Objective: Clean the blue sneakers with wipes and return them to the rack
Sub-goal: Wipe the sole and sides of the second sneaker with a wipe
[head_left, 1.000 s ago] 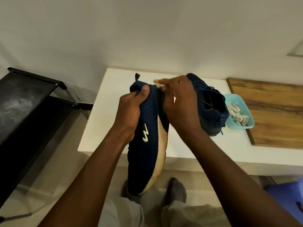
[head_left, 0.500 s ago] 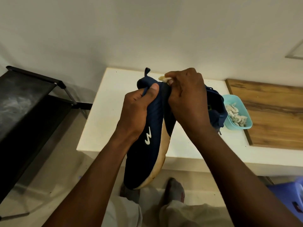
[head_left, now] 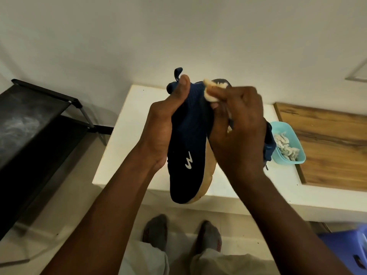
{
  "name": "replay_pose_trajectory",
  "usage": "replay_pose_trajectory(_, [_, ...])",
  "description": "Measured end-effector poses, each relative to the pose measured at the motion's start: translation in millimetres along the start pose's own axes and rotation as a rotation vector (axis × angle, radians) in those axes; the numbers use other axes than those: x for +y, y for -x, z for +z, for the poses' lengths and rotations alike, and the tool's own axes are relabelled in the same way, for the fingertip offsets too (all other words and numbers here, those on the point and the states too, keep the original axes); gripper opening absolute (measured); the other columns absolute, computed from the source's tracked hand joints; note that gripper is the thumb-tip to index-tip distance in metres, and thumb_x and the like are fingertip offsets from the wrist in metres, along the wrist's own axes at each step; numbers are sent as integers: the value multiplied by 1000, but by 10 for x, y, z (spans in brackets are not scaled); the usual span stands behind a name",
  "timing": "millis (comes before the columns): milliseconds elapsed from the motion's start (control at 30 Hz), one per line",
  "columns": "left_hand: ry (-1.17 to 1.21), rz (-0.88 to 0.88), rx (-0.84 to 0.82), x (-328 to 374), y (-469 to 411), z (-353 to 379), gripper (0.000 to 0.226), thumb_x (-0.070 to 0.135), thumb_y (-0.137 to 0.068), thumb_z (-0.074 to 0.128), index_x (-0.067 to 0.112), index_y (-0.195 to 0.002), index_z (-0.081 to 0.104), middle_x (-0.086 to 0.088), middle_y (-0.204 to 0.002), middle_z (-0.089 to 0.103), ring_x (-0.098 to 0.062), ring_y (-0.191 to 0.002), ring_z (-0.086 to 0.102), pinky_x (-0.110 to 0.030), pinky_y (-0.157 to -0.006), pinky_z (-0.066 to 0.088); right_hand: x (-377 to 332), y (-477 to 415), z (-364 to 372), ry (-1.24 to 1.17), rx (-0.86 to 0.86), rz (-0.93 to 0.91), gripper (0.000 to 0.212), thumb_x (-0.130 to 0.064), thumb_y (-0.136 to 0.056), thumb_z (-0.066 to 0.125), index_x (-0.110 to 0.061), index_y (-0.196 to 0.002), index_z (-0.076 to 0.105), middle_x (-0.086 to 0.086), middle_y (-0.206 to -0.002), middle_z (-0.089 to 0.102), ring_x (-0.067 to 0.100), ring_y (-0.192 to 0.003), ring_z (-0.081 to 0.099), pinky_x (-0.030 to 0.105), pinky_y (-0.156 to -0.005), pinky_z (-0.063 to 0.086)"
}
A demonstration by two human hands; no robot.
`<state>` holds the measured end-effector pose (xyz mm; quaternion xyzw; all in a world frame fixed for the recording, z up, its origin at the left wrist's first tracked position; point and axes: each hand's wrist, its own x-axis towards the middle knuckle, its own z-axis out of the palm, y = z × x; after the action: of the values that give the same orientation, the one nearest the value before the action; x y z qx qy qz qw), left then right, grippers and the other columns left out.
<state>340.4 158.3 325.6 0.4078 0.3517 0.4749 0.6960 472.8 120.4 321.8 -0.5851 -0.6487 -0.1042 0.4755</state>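
You hold a navy blue knit sneaker [head_left: 188, 155] in the air above the front edge of the white table [head_left: 123, 145], heel up and toe pointing down toward you. Its upper is dark ribbed fabric with a small white zigzag logo on the side and a blue pull loop at the heel. The thick sole is cream to tan and faces your right.

Your left hand [head_left: 160, 133] grips the sneaker from the left side, with the thumb stretched up to the heel collar just below the loop. Your right hand [head_left: 240, 135] pinches a crumpled white wipe [head_left: 210, 92] in curled fingers and presses it to the heel end of the sole.

You have two sneakers in view. The second blue sneaker [head_left: 270, 145] stands on the table behind your right hand, mostly hidden by it. Just beside it, near the table's right side, sits one turquoise plastic tub [head_left: 301, 155] holding a heap of crumpled white wipes too tangled to count. One brown wooden board [head_left: 327, 145] lies to the right of the tub.

One black metal rack [head_left: 29, 116] stands to the left of the table. Your two feet in grey socks [head_left: 155, 233] are on the floor below the front edge, and a blue plastic object [head_left: 345, 247] shows at the lower right.
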Motion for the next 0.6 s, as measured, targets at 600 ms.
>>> replay_pose_trajectory(600, [8,148,139,29,-13,-52,15,18,-78,79,9,-90,76,-16,-93,74,-35,-90,72,-39,-78,59,30,236,-158,97,-131,-39,25,-8,-90,65,-13,-115,69,6,-99,65,25,-90,55,45,-71,47])
